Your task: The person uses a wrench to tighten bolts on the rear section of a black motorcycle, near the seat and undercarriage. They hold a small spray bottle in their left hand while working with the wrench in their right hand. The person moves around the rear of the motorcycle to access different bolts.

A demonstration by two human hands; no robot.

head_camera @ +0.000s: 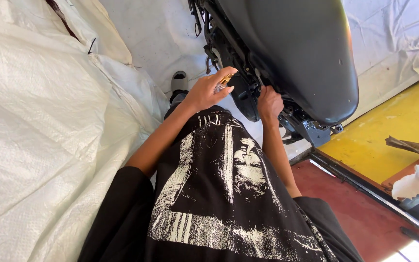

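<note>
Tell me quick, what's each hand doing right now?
Left hand: closed on a small gold-coloured tool.
Right hand: closed, gripping the dark underside of the scooter; what exactly it grips cannot be told.

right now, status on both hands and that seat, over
Left hand shut on a small gold-tipped tool. Right hand gripping the underside of the black seat. White sheeting close left.

Seat (292, 48): smooth black vinyl, slight sheen. Sheeting (35, 121): white woven plastic, coarse, matt. Tool (225, 80) in left hand (207, 92): gold-coloured, glossy, metallic. Shirt (219, 194): matt black cloth with cracked white print
</note>
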